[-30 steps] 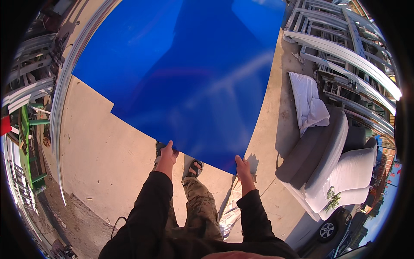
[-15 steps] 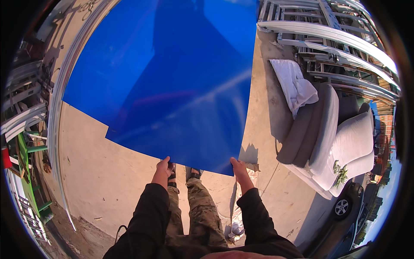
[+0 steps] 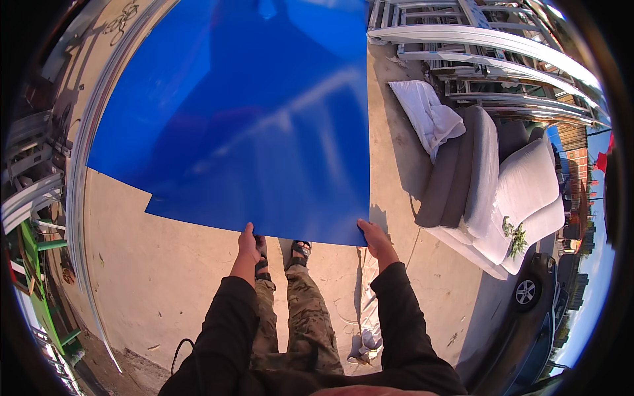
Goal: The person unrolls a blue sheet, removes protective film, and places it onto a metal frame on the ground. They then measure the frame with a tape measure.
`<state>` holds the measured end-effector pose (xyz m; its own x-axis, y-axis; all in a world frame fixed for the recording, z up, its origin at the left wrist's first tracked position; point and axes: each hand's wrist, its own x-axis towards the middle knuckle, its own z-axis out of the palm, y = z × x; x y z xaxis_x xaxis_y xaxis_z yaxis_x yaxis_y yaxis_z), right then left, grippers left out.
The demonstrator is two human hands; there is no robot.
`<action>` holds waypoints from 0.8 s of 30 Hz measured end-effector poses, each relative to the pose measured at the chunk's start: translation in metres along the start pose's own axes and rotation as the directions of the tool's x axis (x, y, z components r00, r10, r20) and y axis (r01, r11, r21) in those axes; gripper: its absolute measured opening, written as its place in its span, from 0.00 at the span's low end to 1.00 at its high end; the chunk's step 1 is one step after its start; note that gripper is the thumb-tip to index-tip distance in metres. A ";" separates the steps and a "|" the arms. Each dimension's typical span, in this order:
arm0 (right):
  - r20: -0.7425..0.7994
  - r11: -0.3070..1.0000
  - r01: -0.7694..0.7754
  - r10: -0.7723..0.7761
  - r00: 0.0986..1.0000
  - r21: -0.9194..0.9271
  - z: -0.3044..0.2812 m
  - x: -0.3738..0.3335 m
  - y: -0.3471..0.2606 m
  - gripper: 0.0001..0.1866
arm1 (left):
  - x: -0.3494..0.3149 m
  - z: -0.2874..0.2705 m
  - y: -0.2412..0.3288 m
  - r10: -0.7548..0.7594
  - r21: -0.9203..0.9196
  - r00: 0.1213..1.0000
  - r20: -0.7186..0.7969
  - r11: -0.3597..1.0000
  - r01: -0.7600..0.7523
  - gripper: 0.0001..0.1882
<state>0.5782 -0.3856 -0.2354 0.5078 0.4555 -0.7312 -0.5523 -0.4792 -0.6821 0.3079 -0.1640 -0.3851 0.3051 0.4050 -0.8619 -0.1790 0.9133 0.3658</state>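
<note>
A large, glossy blue sheet [image 3: 284,165] stretches away from me and out past the top of the view. My left hand [image 3: 247,245] pinches its near edge, thumb on top. At the near right corner, my right hand [image 3: 375,239] grips the same sheet with the thumb on top and the fingers underneath. The held part is lifted off the ground and reflects light streaks. A stepped notch shows along its near left edge, where another layer seems to lie beneath. My sandalled feet stand just below the near edge.
A grey and white sofa [image 3: 485,198] stands at the right, a white cloth [image 3: 429,122] beside it. Metal frames [image 3: 475,46] are stacked at the upper right. Long metal rails [image 3: 79,198] run along the left. A dark car [image 3: 525,317] is at the lower right; crumpled pale wrapping [image 3: 370,310] lies near my legs.
The sheet's near edge has shifted slightly up and left in view, with both hands still on it. The surroundings have also slid left as my view turned.
</note>
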 end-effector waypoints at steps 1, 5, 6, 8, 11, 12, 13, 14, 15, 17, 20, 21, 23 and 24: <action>0.005 1.000 -0.027 0.027 1.000 -0.009 -0.002 -0.003 0.003 0.16 | -0.004 0.000 -0.002 0.017 0.011 0.999 -0.028 1.000 -0.016 0.14; -0.001 1.000 -0.009 0.009 1.000 -0.014 -0.004 -0.017 0.027 0.17 | -0.025 -0.015 -0.010 0.047 0.061 0.999 -0.020 0.997 -0.045 0.15; -0.005 1.000 -0.008 0.007 1.000 -0.008 -0.005 -0.022 0.036 0.17 | -0.031 -0.023 -0.014 0.046 0.083 0.999 -0.007 0.995 -0.045 0.15; 0.002 0.999 -0.026 0.026 1.000 -0.037 -0.006 -0.034 0.055 0.18 | -0.043 -0.038 -0.024 0.035 0.097 0.999 -0.006 0.995 -0.034 0.15; -0.018 0.995 -0.092 0.092 0.996 -0.023 -0.009 -0.054 0.086 0.18 | -0.061 -0.064 -0.046 0.004 0.068 0.999 -0.050 0.998 0.000 0.14; -0.004 0.997 -0.076 0.076 0.997 -0.027 -0.011 -0.062 0.098 0.19 | -0.067 -0.074 -0.054 -0.007 0.058 0.999 -0.051 0.998 0.010 0.13; 0.014 0.995 -0.089 0.090 0.996 -0.040 -0.013 -0.071 0.108 0.19 | -0.075 -0.084 -0.063 0.003 0.062 0.999 -0.049 0.998 0.000 0.13; 0.021 0.994 -0.104 0.105 0.994 -0.033 -0.016 -0.082 0.119 0.18 | -0.084 -0.095 -0.072 0.008 0.070 0.998 -0.060 0.998 -0.004 0.13; 0.037 0.993 -0.121 0.121 0.992 -0.018 -0.019 -0.093 0.131 0.18 | -0.094 -0.106 -0.082 0.014 0.080 0.996 -0.089 0.997 -0.006 0.13; -0.001 0.992 -0.128 0.128 0.992 0.000 -0.022 -0.121 0.159 0.18 | -0.119 -0.127 -0.102 -0.004 0.092 0.994 -0.112 0.996 0.014 0.13; 0.001 0.989 -0.150 0.150 0.989 0.017 -0.037 -0.166 0.193 0.18 | -0.167 -0.156 -0.133 -0.010 0.071 0.988 -0.152 0.997 0.021 0.13; -0.016 0.983 -0.182 0.183 0.983 0.011 -0.043 -0.184 0.203 0.18 | -0.182 -0.162 -0.141 0.006 0.067 0.992 -0.125 0.998 0.003 0.13; 0.035 0.988 -0.116 0.113 0.993 0.103 -0.056 -0.217 0.220 0.19 | -0.220 -0.176 -0.154 0.019 0.097 0.996 -0.091 0.995 -0.010 0.13; 0.033 0.985 -0.113 0.109 0.993 0.129 -0.063 -0.234 0.229 0.19 | -0.242 -0.183 -0.162 0.021 0.102 0.996 -0.081 0.995 -0.012 0.13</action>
<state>0.3746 -0.6488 -0.2211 0.4226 0.4246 -0.8007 -0.6865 -0.4268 -0.5887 0.0914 -0.4178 -0.2999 0.2245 0.4190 -0.8798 -0.0860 0.9078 0.4104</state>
